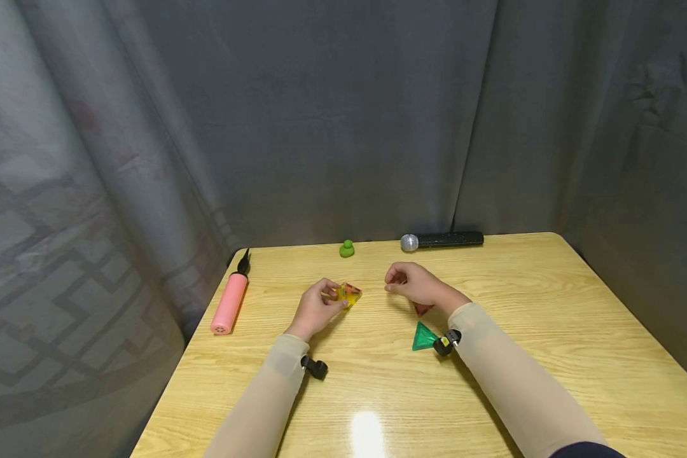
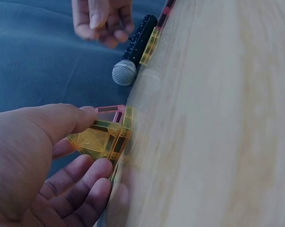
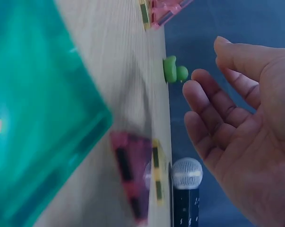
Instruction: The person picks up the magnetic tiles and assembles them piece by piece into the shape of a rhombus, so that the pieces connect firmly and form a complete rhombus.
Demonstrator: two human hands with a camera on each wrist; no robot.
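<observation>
The left hand (image 1: 319,310) pinches a little cluster of see-through tiles (image 1: 349,295), yellow with some pink, thumb on the near side and fingertips beneath. The tiles meet at angles around a hollow, and you can look into it through the plastic (whether it's closed all round, I can't tell from here). Dark strips sit inside the tiles' edges.

Across from it, the right hand (image 1: 412,283) is hovering, its fingers loosely bent, thumb held apart, gripping nothing. Below that hand, toward its wrist, lies a pink tile (image 3: 133,175), with a yellow tile (image 3: 158,175) right beside it. Closer to the person than the right hand, next to the camera (image 1: 443,345) strapped at that wrist, is a green tile (image 1: 422,336), translucent too.

Ahead of the right hand lies a microphone (image 1: 448,240), silver at the head; pale specks dot its black handle (too small for me to read as lettering). Beyond the left hand, slightly to its right, sits a small green figure (image 1: 346,249), a ball on a rounder base. Out to the left hand's left lies a pink pump (image 1: 230,303), its black nozzle pointing away from the person.
</observation>
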